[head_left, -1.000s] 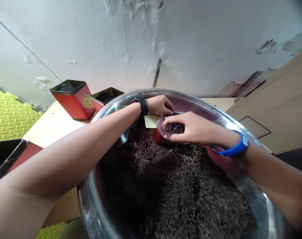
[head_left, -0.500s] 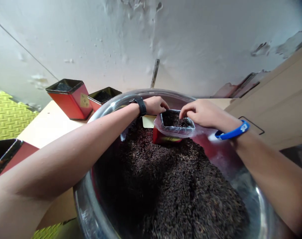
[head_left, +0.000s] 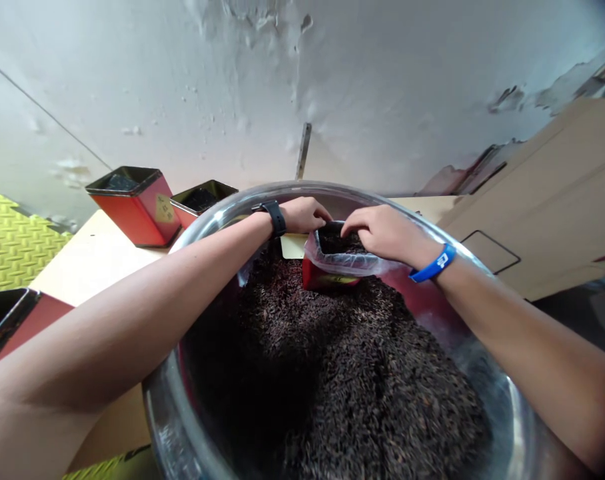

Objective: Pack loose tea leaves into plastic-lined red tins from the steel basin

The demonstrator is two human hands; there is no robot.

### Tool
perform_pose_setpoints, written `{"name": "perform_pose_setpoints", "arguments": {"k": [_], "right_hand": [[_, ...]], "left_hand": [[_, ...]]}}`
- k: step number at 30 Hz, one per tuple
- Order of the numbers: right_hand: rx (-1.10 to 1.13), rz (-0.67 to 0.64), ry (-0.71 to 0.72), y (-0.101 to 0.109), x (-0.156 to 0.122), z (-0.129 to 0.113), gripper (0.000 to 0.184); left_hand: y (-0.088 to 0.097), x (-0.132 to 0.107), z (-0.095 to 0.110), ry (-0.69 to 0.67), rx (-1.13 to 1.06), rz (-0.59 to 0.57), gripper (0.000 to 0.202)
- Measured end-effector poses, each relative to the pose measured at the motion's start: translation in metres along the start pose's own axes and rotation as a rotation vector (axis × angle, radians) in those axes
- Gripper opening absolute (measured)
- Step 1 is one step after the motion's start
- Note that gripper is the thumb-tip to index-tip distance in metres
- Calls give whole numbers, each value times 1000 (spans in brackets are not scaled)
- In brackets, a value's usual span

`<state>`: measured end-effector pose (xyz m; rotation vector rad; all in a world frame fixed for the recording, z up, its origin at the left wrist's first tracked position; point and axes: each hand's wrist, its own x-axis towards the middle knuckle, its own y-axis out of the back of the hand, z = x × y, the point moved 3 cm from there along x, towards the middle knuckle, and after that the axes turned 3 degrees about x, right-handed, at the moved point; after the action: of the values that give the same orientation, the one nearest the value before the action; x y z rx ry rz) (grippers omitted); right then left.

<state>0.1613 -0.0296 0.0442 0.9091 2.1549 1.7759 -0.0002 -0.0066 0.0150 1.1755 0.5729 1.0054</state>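
A big steel bowl [head_left: 217, 213] is heaped with dark loose tea leaves [head_left: 342, 380]. At its far side a red tin [head_left: 322, 277] lined with a clear plastic bag stands in the leaves, filled with tea. My left hand [head_left: 305, 215], a black watch on its wrist, grips the tin's far left rim. My right hand [head_left: 377, 230], with a blue wristband, rests curled over the tin's open top, fingertips on the leaves inside.
Two open red tins [head_left: 132, 203] [head_left: 197, 200] stand on the pale table at the back left, another red tin [head_left: 12, 320] at the left edge. A yellow-green foam mat [head_left: 7, 240] lies left. A peeling white wall rises behind, cardboard [head_left: 557, 193] at right.
My right hand, which lay cupped over the tin with tea a second ago, lifted off and now presses fingertips into the top. The left hand stayed on the rim.
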Motion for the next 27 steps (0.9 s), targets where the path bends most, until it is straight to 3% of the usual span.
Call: {"name": "perform_pose_setpoints", "arguments": {"k": [2, 3, 5, 7, 9, 12, 16, 19, 24, 27], "right_hand": [[65, 52, 110, -3, -3, -28, 31], [115, 0, 169, -10, -6, -42, 31], [213, -271, 311, -34, -14, -67, 29], [233, -567, 362, -64, -24, -77, 32], [137, -733, 247, -92, -31, -69, 57], [-16, -839, 81, -116, -36, -53, 87], [-13, -999, 142, -114, -40, -61, 99], [-64, -1008, 180, -106, -43, -77, 98], [-90, -992, 300, -103, -44, -91, 66], [-35, -911, 372, -91, -40, -91, 53]], "left_hand": [[0, 0, -1, -7, 13, 18, 38], [-1, 0, -1, -8, 17, 25, 38], [-1, 0, -2, -5, 12, 26, 38], [-2, 0, -3, 1, 3, 15, 38], [-2, 1, -4, 1, -3, 7, 37], [-2, 1, -5, -3, -3, 4, 37], [-1, 0, -5, 9, -12, -6, 37], [-1, -1, -3, 10, -20, -9, 37], [-1, -1, -2, 17, -30, -1, 38], [0, -1, -2, 16, -44, -4, 37]]}}
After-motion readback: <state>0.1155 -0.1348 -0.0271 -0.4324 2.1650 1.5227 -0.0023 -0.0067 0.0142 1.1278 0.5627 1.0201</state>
